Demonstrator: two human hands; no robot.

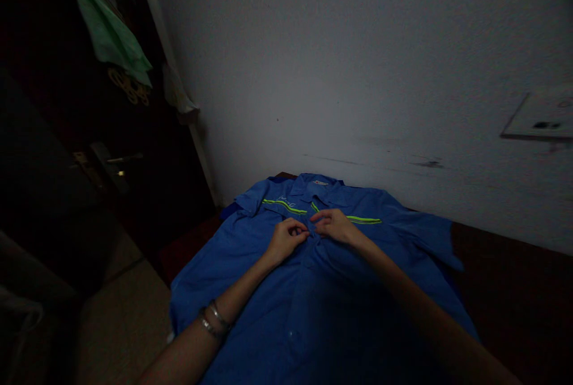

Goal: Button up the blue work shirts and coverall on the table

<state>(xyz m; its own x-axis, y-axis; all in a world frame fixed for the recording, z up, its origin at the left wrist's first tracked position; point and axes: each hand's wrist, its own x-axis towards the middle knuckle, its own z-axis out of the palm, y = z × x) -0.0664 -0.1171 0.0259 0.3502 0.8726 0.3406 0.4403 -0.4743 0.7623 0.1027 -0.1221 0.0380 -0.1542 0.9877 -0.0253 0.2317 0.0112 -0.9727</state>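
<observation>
A blue short-sleeved work shirt (264,271) lies spread out, front up, its collar towards the wall. Bright yellow-green stripes run across the chest, with small lettering above one of them. My left hand (289,239) pinches the edge of the front placket at chest height, thumb against fingers. Close beside it, my right hand (333,227) has its fingers bent onto the other side of the placket, gripping the cloth. Small folds gather between the two hands. Whether a button sits under the fingertips is too dark to see.
The shirt rests on a dark reddish-brown table (505,277) against a pale wall (358,74). A socket plate (541,116) is on the wall at right. To the left stands a dark door (147,164) with a handle; a green cloth (107,33) hangs there.
</observation>
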